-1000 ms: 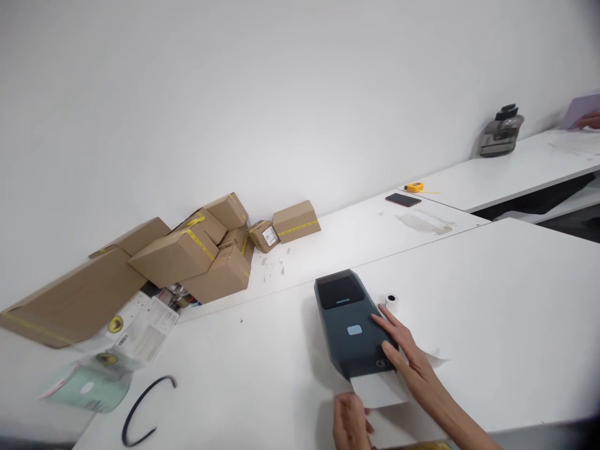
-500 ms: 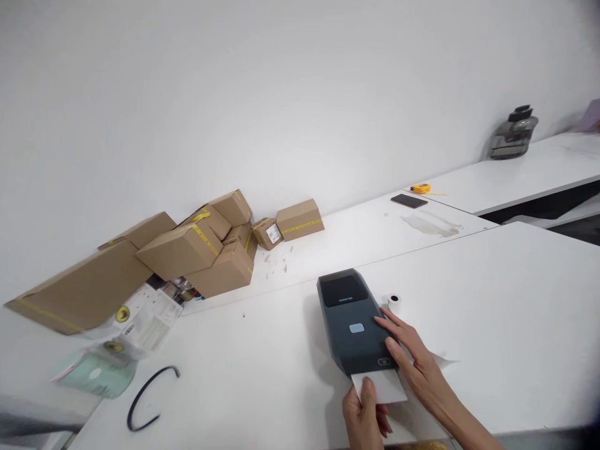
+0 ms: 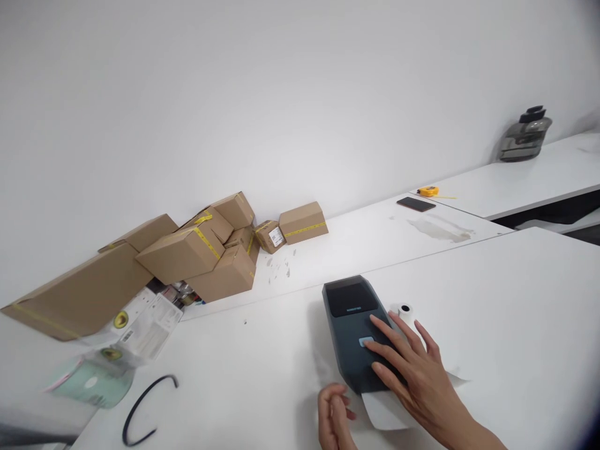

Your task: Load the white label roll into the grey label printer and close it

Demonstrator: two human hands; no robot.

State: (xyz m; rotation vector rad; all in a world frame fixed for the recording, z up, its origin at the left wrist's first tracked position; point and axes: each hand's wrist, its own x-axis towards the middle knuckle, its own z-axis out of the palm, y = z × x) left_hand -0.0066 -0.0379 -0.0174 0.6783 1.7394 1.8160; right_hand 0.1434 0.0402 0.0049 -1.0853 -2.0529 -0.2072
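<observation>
A dark blue-grey label printer [image 3: 352,325] with a black screen lies on the white table. My right hand [image 3: 422,375] is open over its right side, fingers spread, with one fingertip at the pale blue button. From the printer's near end a white paper label [image 3: 385,412] sticks out, partly covered by that hand. My left hand [image 3: 334,417] is left of the label and apart from it, its fingers loosely curled with nothing seen in them. Beyond my right fingers stands a small white roll [image 3: 405,312]. Part of a white sheet [image 3: 457,379] shows behind my right wrist.
Several cardboard boxes [image 3: 220,275] are piled against the wall at left, near packaged items in clear bags [image 3: 152,325], a green pouch [image 3: 96,381] and a black curved strip [image 3: 134,412]. Farther back are a phone [image 3: 416,204], yellow tape measure [image 3: 429,191] and grey bottle [image 3: 525,137].
My left hand has let go of the paper label and moved left. My right hand has shifted from the printer's right edge onto its top, at the button. The view has shifted slightly.
</observation>
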